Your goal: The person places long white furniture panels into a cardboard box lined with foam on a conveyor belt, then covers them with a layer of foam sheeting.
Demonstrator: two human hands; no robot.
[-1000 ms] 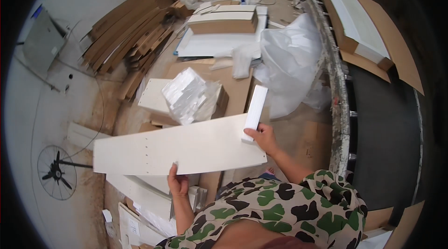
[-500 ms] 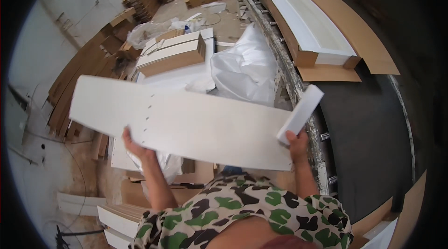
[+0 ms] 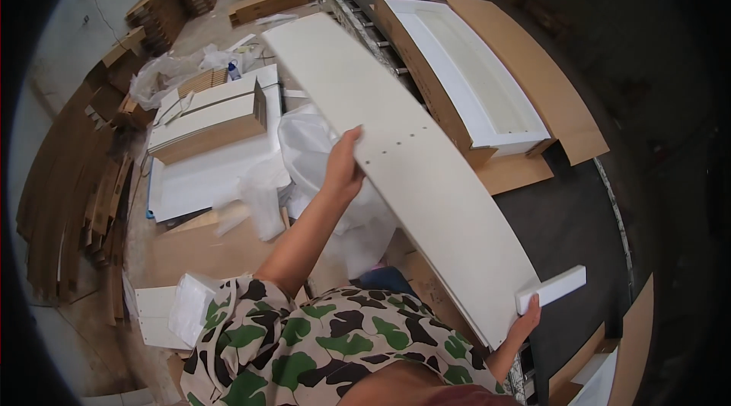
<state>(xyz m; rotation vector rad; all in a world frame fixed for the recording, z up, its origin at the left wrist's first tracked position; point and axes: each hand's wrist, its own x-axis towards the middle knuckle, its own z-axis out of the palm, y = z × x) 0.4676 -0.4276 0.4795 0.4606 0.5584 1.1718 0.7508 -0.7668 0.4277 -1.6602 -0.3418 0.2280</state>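
A long white panel with a short row of small holes across it slants from the far middle down to the near right. My left hand is closed on its left long edge, near the middle. At its near end my right hand grips the panel's corner together with a short white foam strip, which sticks out to the right. The panel's right side hangs over the edge of a dark conveyor belt.
On the belt lies an open cardboard carton lined with white foam. Another open carton is at the near right. Left are stacked white panels, crumpled plastic wrap and cardboard piles. A foam-wrapped bundle lies near left.
The panel has swung from lying crosswise to pointing away, its far end moving right toward the belt. My left hand moved forward and right; my right hand came nearer with the foam strip.
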